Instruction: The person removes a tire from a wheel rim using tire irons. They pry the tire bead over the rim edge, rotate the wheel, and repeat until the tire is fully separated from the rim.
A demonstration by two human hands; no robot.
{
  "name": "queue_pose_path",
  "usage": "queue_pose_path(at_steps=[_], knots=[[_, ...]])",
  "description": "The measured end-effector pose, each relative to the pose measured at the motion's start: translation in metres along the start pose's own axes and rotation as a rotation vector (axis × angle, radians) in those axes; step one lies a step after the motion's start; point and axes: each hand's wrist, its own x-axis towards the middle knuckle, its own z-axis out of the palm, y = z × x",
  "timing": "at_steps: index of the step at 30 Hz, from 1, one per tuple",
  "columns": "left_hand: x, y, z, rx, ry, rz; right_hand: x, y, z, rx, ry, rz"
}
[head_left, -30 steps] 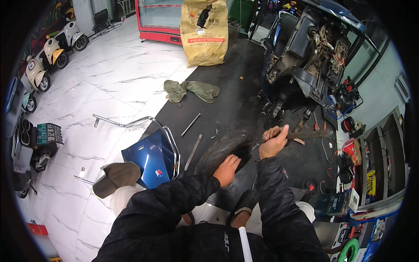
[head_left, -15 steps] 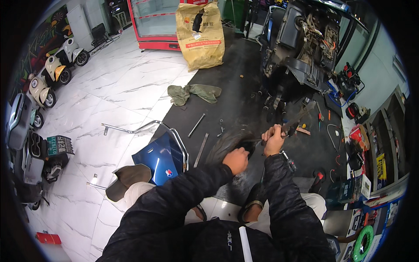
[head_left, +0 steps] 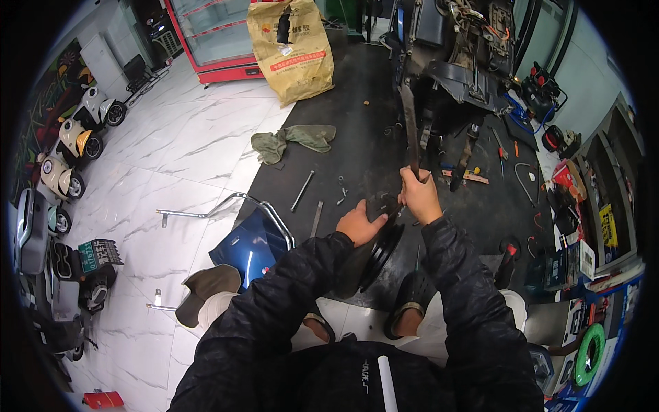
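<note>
A black tyre on a wheel rim [head_left: 386,253] stands on edge on the dark mat between my feet. My left hand [head_left: 361,224] grips the top of the tyre, its thumb lying across the tread. Right beside it, my right hand [head_left: 421,197] is wrapped round a long, flat, rusty metal bar [head_left: 410,134] that points up and away. My palm hides the bar's near end, so I cannot tell whether it touches the rim.
Ahead right, a scooter [head_left: 453,72] lies with its underside showing. Beyond my left arm are a blue panel [head_left: 250,244], a chrome rail [head_left: 226,202], a wrench [head_left: 302,191] and a greenish cloth [head_left: 295,139]. Shelves [head_left: 611,185] line the right; parked scooters [head_left: 62,175] stand left.
The wheel has turned from a blurred, leaning position to more upright. My left hand now holds the tyre's top. The bar has swung from pointing right to pointing ahead.
</note>
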Motion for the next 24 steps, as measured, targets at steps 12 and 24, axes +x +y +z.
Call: queue_pose_path(at_steps=[12,24], knots=[[-0.009,0.023,-0.006,0.162,-0.088,-0.089,-0.005,-0.040,0.064,-0.563,-0.107,0.046],[-0.013,0.015,0.005,0.197,0.027,-0.130,0.023,-0.026,0.106,-0.851,-0.169,0.188]])
